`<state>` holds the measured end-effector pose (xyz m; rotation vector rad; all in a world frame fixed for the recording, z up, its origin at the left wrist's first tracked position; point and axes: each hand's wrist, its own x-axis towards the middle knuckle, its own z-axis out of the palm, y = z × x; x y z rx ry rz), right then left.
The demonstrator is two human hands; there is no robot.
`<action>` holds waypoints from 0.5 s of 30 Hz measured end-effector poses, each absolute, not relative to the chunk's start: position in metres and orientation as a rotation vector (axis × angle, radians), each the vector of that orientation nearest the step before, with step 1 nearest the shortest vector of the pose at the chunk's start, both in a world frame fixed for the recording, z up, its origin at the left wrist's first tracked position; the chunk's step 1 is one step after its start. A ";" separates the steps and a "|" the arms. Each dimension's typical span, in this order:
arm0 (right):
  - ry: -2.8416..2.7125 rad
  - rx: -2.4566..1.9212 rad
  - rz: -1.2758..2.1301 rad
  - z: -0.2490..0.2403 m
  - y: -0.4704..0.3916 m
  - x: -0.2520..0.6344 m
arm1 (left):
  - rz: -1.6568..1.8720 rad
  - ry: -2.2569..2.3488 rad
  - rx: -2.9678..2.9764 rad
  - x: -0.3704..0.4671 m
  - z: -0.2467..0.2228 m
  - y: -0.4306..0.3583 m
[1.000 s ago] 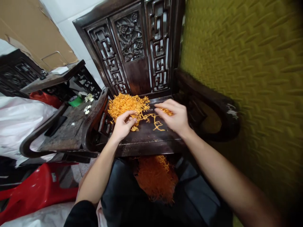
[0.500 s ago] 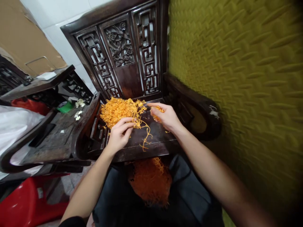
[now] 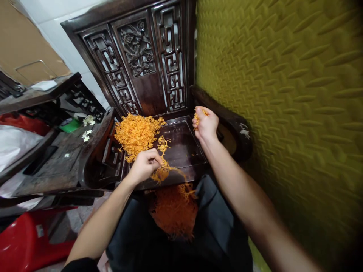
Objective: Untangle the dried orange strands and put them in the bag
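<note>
A heap of orange, frilly pieces [image 3: 137, 134] lies at the left of the dark wooden seat [image 3: 184, 139]. Just in front of the heap, my left hand [image 3: 146, 164] pinches a branching orange strand [image 3: 167, 166], which hangs near the seat's front edge and is partly blurred. My right hand [image 3: 207, 122] is raised over the seat's right side, its fingers closed round a clump of small orange pieces [image 3: 197, 118]. Below the seat edge, between my legs, is a reddish-orange mass of similar strands [image 3: 174, 211].
The carved chair back [image 3: 138, 53] stands behind the seat, beside a yellow-green textured surface [image 3: 278, 75]. On the left are another wooden seat [image 3: 59, 162] with white flower-like pieces [image 3: 86, 135], a green object [image 3: 70, 125] and a red plastic stool [image 3: 25, 234].
My right hand has moved away from the heap, up and to the right, with its clump. My left hand has come slightly down and nearer with the strand. The view has shifted slightly.
</note>
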<state>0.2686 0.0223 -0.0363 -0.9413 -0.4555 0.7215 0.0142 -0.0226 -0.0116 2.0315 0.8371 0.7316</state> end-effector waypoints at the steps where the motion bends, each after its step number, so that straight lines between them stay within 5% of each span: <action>1: -0.449 -0.969 0.773 -0.038 0.023 0.279 | 0.754 0.845 1.986 0.011 -0.011 -0.020; 15: -0.710 -0.505 1.725 -0.038 0.005 0.236 | 0.948 0.589 1.459 0.013 -0.012 -0.019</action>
